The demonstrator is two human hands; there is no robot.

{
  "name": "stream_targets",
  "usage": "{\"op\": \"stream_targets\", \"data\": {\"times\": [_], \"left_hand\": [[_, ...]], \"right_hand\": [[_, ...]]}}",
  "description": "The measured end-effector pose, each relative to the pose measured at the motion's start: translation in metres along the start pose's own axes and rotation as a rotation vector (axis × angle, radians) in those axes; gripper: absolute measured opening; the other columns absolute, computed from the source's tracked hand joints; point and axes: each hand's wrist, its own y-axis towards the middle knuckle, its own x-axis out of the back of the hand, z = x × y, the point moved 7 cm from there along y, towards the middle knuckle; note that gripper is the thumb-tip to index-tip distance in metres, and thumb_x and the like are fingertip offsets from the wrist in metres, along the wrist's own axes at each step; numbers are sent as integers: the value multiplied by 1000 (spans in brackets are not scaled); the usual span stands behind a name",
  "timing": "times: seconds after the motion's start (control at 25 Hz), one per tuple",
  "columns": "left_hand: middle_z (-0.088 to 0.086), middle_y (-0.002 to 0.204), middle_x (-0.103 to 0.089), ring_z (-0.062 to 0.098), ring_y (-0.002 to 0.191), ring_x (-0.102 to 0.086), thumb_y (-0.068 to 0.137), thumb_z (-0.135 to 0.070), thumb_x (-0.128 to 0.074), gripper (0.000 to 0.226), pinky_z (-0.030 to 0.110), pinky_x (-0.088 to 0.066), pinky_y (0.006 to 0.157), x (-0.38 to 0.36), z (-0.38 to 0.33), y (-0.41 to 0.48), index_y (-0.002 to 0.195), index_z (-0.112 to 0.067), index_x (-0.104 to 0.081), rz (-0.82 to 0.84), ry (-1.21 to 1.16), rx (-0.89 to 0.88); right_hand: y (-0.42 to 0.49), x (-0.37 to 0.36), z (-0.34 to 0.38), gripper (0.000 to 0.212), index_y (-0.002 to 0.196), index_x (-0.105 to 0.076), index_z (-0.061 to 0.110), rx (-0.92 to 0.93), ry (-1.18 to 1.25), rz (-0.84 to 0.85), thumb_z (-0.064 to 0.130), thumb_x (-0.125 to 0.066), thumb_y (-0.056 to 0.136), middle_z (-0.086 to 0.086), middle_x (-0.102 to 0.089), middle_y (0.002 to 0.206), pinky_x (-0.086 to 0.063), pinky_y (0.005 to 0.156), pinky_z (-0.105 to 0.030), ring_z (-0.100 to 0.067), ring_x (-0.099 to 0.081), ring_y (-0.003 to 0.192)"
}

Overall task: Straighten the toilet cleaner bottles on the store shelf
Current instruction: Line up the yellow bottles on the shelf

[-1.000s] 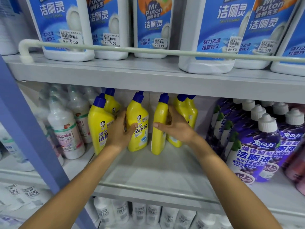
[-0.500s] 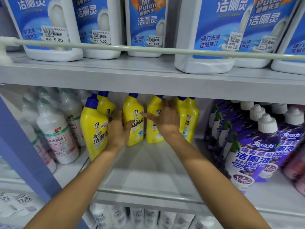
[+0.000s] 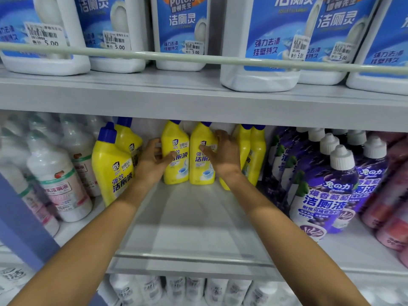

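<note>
Grey shelf [image 3: 189,228]: at its back two yellow cleaner bottles stand upright, touching. The person's left hand [image 3: 151,164] wraps the left bottle [image 3: 178,138], thumb on its label; the right hand [image 3: 225,157] wraps the right bottle [image 3: 198,173] likewise.

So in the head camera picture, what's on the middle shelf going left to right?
White bottles → front yellow bottle → left hand → left middle yellow bottle → right middle yellow bottle → right hand → purple bottles → pink bottles.
</note>
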Motion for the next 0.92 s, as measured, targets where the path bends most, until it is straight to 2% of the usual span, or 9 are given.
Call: {"op": "stream_targets", "data": {"times": [0.12,0.28,0.36,0.48,0.6,0.68,0.8,0.92], "left_hand": [[3,106,-65,-11,78,-64,86,-5,-76,47,4,-49,65,-1,2,8,128,-1,-56,-33,-8,3],[3,103,-69,-12,79,-67,88,-5,-74,44,9,-54,68,1,9,19,128,1,-58,3,-16,-15],[-1,104,-70,-5,85,-68,92,-10,-71,42,18,-57,73,-1,12,19,131,-5,-58,31,-3,-18],[2,112,-71,14,97,-70,91,-21,-74,47,34,-59,79,-3,19,15,134,-19,-56,22,-27,-18],[4,110,-71,19,95,-70,86,-21,-79,50,36,-59,80,-5,21,12,129,-12,-56,-26,-56,-2],[5,111,-70,18,96,-69,85,-17,-79,50,34,-58,79,-6,19,13,128,-9,-55,-5,-92,23],[-4,105,-69,0,88,-68,87,-14,-77,44,33,-58,76,-6,18,8,125,-9,-56,46,-149,67],[-8,101,-69,-7,87,-69,89,-16,-75,35,28,-57,76,-11,19,-5,119,-11,-59,102,-198,71]], "right_hand": [[-1,1,3,61,127,-59,11,-5,-6,-38,48,-78,82,-17,-66,119,-48,88,-39,-37,-59,112],[-1,-3,6,63,132,-56,14,-12,-80,-35,53,-73,85,-15,-63,123,-50,85,-39,-34,-59,114],[-4,-4,7,63,133,-54,15,-42,-111,-40,54,-70,87,-14,-60,127,-50,84,-39,-33,-59,115],[-10,-7,10,60,135,-53,15,-77,-92,-46,51,-69,89,-12,-56,132,-50,83,-39,-34,-60,114],[-6,-4,11,60,134,-55,15,-64,-93,-47,51,-71,88,-12,-61,128,-50,85,-39,-34,-62,113],[-4,0,10,62,132,-58,15,-48,-87,-33,52,-74,85,-13,-68,121,-53,84,-39,-35,-65,108],[-8,10,7,60,127,-62,16,-45,-52,-33,53,-77,82,-12,-73,107,-56,80,-43,-34,-68,96],[-12,16,-4,53,118,-67,18,-56,-13,-32,53,-79,80,-7,-72,98,-51,73,-36,-29,-67,90]]}}
